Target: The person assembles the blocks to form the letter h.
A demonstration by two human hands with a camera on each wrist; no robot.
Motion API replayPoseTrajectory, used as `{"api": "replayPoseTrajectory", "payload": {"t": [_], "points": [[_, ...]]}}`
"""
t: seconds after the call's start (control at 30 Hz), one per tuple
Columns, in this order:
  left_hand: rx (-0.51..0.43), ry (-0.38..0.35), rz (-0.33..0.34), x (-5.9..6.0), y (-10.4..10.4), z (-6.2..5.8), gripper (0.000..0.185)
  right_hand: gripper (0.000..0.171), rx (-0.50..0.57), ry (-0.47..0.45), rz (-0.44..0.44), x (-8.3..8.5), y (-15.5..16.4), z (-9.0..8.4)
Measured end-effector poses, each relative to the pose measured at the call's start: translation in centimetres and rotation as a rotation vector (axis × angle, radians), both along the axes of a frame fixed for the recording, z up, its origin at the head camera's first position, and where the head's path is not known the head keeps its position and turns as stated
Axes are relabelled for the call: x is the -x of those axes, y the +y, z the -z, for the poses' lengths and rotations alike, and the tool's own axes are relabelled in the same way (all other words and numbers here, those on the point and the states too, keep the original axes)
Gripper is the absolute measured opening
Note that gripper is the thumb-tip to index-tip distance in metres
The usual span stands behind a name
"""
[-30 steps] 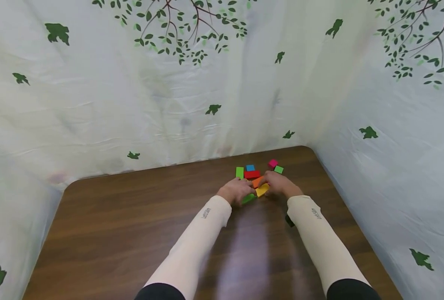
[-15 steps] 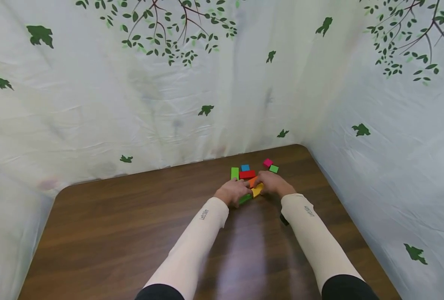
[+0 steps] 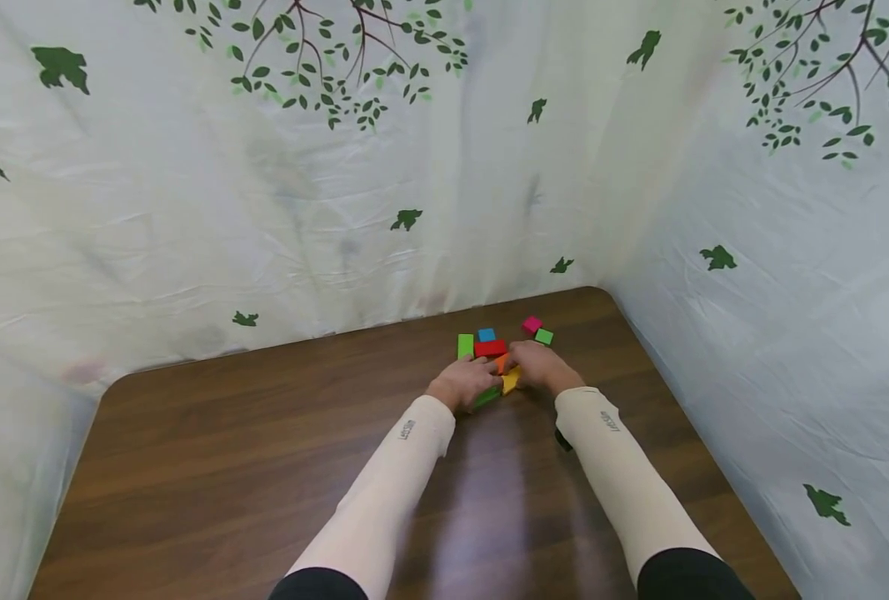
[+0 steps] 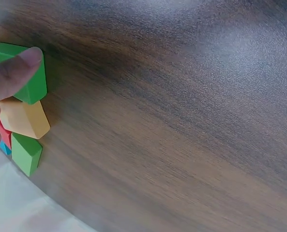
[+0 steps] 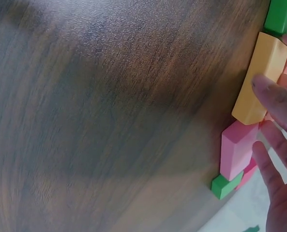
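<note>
In the head view, several coloured blocks lie grouped near the table's far right edge. My left hand [image 3: 465,383] holds the dark green block [image 3: 486,397]; its thumb lies on that block [image 4: 36,89] in the left wrist view. Across from it, my right hand [image 3: 540,367] has its thumb on the yellow block [image 5: 252,99], with other fingers reaching past it. An orange block [image 3: 501,364] lies between both hands, partly covered by fingers. Beyond are a red block [image 3: 491,348], a light green block [image 3: 465,345] and a blue block [image 3: 486,335].
A magenta block [image 3: 531,324] and a small green block [image 3: 544,337] lie past the right hand. A larger pink block [image 5: 239,147] shows in the right wrist view. The brown table [image 3: 264,467] meets white leaf-printed curtains [image 3: 302,208] behind and at right.
The head view has shifted, so the scene slides slightly left. Both hands stay at the same blocks, and the right hand now covers more of the orange and yellow ones.
</note>
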State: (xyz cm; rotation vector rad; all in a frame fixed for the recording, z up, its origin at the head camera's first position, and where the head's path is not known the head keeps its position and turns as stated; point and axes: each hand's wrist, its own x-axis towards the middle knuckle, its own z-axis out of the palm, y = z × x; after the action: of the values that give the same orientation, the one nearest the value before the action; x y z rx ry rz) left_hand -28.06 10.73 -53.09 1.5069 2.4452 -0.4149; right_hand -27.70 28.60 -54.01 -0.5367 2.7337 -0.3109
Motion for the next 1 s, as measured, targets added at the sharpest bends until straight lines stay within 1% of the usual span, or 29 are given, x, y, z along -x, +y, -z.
{"api": "replayPoseTrajectory", "payload": {"t": [0.3, 0.4, 0.53, 0.63, 0.7, 0.87, 1.0], "points": [[-0.021, 0.015, 0.036, 0.3, 0.0, 0.2, 0.053, 0.022, -0.008, 0.039, -0.013, 0.0, 0.0, -0.2], [-0.021, 0.029, 0.059, 0.4, 0.0, 0.3, 0.048, 0.021, -0.005, 0.042, -0.028, -0.1, 0.0, -0.1], [-0.004, 0.037, 0.083, 0.4, -0.1, 0.3, 0.050, 0.021, -0.001, 0.030, -0.022, 0.0, -0.1, 0.0], [0.008, 0.023, 0.084, 0.4, -0.5, 0.1, 0.052, 0.022, 0.005, 0.019, -0.007, 0.1, -0.5, 0.1], [0.001, -0.008, 0.071, 0.5, -0.7, 0.0, 0.051, 0.023, 0.009, 0.016, -0.001, 0.1, -0.6, 0.1], [-0.015, -0.101, 0.013, 0.4, -1.3, -0.5, 0.050, 0.024, -0.004, 0.018, 0.004, 0.0, -0.5, 0.2], [0.027, -0.093, 0.011, 0.2, -1.9, -1.0, 0.049, 0.024, -0.003, 0.008, 0.022, -0.1, -0.4, 0.1]]}}
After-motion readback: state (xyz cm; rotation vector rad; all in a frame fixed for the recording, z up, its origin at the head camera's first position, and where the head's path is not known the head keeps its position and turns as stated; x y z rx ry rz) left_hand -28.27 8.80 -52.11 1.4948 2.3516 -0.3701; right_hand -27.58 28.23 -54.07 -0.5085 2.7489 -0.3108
